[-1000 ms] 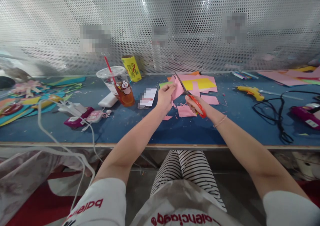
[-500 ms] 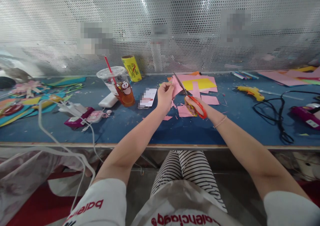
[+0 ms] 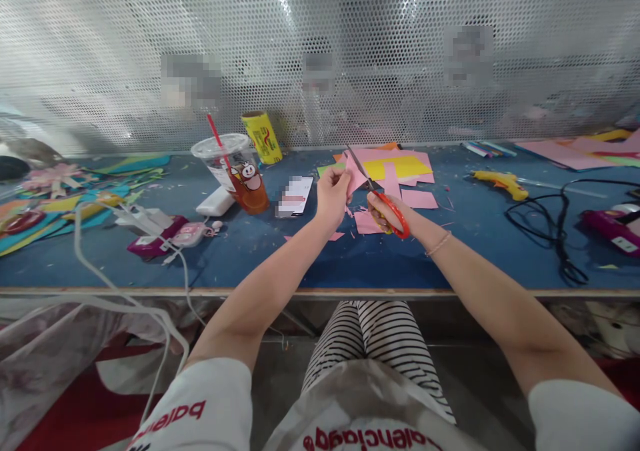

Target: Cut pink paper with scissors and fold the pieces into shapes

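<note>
My left hand (image 3: 333,194) pinches a small pink paper piece (image 3: 355,174) above the blue table. In my right hand (image 3: 384,211) are scissors (image 3: 401,221) with red handles, and their dark blades lie against the right side of that piece. Behind and to the right of the scissors, pink sheets and a yellow sheet (image 3: 407,167) are stacked on the table. Another pink piece (image 3: 368,222) lies just below the blades, with small pink scraps around it. Part of my right fingers is hidden behind the scissor handles.
To the left are a phone (image 3: 296,196), a drink cup (image 3: 250,188) with a red straw, a yellow roll (image 3: 263,138) and cabled plugs. A yellow glue gun (image 3: 501,183) and black cable (image 3: 557,228) lie right. A perforated metal screen (image 3: 380,58) stands behind.
My right hand and the scissors have shifted slightly left, and the handles sit a little closer together. My left hand still holds the pink piece, its fingers slightly moved.
</note>
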Action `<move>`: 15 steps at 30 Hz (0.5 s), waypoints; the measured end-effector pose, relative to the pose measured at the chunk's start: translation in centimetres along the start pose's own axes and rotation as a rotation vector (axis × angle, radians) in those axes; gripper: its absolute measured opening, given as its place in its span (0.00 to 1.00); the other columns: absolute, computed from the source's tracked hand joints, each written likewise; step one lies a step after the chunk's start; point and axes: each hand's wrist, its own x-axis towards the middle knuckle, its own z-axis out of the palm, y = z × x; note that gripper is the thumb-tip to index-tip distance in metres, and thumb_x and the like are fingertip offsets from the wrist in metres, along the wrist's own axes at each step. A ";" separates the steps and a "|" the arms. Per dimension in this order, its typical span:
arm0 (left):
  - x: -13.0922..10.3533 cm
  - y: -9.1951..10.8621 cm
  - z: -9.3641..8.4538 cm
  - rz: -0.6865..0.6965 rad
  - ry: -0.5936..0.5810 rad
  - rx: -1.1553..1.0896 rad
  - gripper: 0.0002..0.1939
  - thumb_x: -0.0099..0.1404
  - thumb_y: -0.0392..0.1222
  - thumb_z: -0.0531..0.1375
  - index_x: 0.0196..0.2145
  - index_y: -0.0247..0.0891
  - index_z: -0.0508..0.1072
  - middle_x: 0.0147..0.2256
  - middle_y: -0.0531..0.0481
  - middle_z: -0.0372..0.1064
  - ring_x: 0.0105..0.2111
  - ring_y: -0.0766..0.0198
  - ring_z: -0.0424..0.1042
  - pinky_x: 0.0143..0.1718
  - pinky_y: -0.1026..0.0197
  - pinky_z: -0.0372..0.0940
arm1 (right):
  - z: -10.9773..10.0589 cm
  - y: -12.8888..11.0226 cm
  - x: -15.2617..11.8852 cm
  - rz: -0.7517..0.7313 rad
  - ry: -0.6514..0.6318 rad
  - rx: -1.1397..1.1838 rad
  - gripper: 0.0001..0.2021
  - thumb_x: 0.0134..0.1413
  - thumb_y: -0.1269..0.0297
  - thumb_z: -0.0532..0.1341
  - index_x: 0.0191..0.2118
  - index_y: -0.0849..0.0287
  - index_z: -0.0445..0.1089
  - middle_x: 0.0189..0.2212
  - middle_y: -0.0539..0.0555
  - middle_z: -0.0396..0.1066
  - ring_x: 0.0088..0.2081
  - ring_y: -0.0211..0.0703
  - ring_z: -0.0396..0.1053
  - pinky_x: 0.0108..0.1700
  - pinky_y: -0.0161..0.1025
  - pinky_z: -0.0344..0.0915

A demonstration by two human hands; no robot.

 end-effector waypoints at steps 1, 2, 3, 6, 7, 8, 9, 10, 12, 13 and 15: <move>0.0 0.0 0.0 -0.006 0.001 -0.004 0.09 0.57 0.40 0.59 0.25 0.38 0.61 0.19 0.59 0.55 0.13 0.78 0.51 0.13 0.69 0.47 | 0.0 0.1 0.0 -0.020 0.014 -0.036 0.25 0.46 0.36 0.53 0.26 0.57 0.56 0.15 0.42 0.51 0.12 0.29 0.52 0.13 0.30 0.54; 0.0 0.0 0.0 -0.013 0.001 -0.006 0.09 0.57 0.40 0.59 0.25 0.38 0.61 0.19 0.60 0.54 0.13 0.78 0.51 0.13 0.69 0.47 | 0.0 0.1 0.0 -0.039 0.025 -0.073 0.25 0.46 0.36 0.53 0.25 0.57 0.56 0.15 0.43 0.51 0.12 0.29 0.53 0.13 0.30 0.55; 0.0 0.0 0.0 -0.020 0.003 -0.007 0.10 0.57 0.40 0.60 0.24 0.38 0.61 0.19 0.60 0.54 0.12 0.78 0.51 0.13 0.69 0.47 | 0.0 0.1 -0.1 -0.061 0.038 -0.107 0.25 0.47 0.36 0.52 0.25 0.57 0.56 0.15 0.43 0.51 0.12 0.30 0.53 0.13 0.30 0.56; 0.0 0.1 0.0 -0.038 0.005 -0.022 0.10 0.57 0.41 0.60 0.25 0.38 0.61 0.18 0.61 0.52 0.12 0.79 0.51 0.13 0.70 0.47 | 0.2 -0.2 -0.4 -0.110 0.068 -0.199 0.26 0.48 0.36 0.49 0.25 0.57 0.56 0.14 0.43 0.51 0.12 0.30 0.54 0.13 0.31 0.58; 0.0 0.1 0.0 -0.045 0.003 -0.030 0.10 0.57 0.41 0.60 0.25 0.38 0.61 0.18 0.61 0.52 0.12 0.79 0.51 0.13 0.70 0.47 | 0.2 -0.2 -0.5 -0.113 0.075 -0.223 0.26 0.48 0.35 0.49 0.25 0.57 0.56 0.13 0.44 0.52 0.12 0.31 0.55 0.14 0.32 0.59; 0.0 0.1 0.0 -0.052 -0.001 -0.037 0.10 0.57 0.41 0.60 0.25 0.38 0.61 0.17 0.61 0.52 0.12 0.79 0.52 0.13 0.70 0.47 | 0.3 -0.3 -0.6 -0.109 0.082 -0.241 0.26 0.48 0.35 0.48 0.26 0.57 0.57 0.13 0.44 0.53 0.12 0.31 0.56 0.14 0.32 0.60; 0.0 0.1 0.0 -0.058 -0.004 -0.045 0.10 0.57 0.41 0.60 0.25 0.38 0.61 0.17 0.61 0.52 0.12 0.79 0.52 0.12 0.69 0.47 | 0.3 -0.4 -0.7 -0.100 0.089 -0.252 0.27 0.48 0.35 0.48 0.26 0.58 0.57 0.13 0.44 0.53 0.12 0.32 0.57 0.14 0.33 0.61; 0.0 0.2 0.0 -0.063 -0.007 -0.052 0.10 0.57 0.41 0.60 0.25 0.38 0.61 0.17 0.61 0.52 0.12 0.79 0.52 0.12 0.69 0.47 | 0.3 -0.4 -0.7 -0.093 0.096 -0.262 0.27 0.47 0.35 0.48 0.27 0.58 0.58 0.13 0.44 0.54 0.12 0.32 0.57 0.14 0.33 0.61; 0.0 0.2 0.0 -0.065 -0.014 -0.066 0.10 0.58 0.40 0.60 0.25 0.37 0.61 0.17 0.61 0.53 0.12 0.78 0.52 0.12 0.69 0.46 | 0.4 -0.7 -0.8 -0.091 0.109 -0.288 0.27 0.47 0.34 0.49 0.27 0.58 0.59 0.13 0.45 0.55 0.11 0.33 0.59 0.14 0.33 0.61; 0.0 0.2 0.0 -0.066 -0.015 -0.071 0.10 0.58 0.40 0.59 0.24 0.37 0.61 0.17 0.61 0.53 0.11 0.78 0.52 0.12 0.69 0.46 | 0.4 -0.9 -0.9 -0.092 0.116 -0.306 0.27 0.47 0.34 0.49 0.27 0.58 0.59 0.13 0.45 0.56 0.11 0.33 0.59 0.13 0.33 0.61; 0.0 0.3 0.0 -0.074 -0.015 -0.077 0.10 0.58 0.40 0.60 0.24 0.38 0.60 0.17 0.61 0.53 0.11 0.78 0.52 0.12 0.69 0.46 | 0.5 -1.3 -1.2 -0.086 0.130 -0.337 0.27 0.47 0.35 0.50 0.26 0.58 0.58 0.12 0.45 0.56 0.11 0.34 0.59 0.13 0.33 0.59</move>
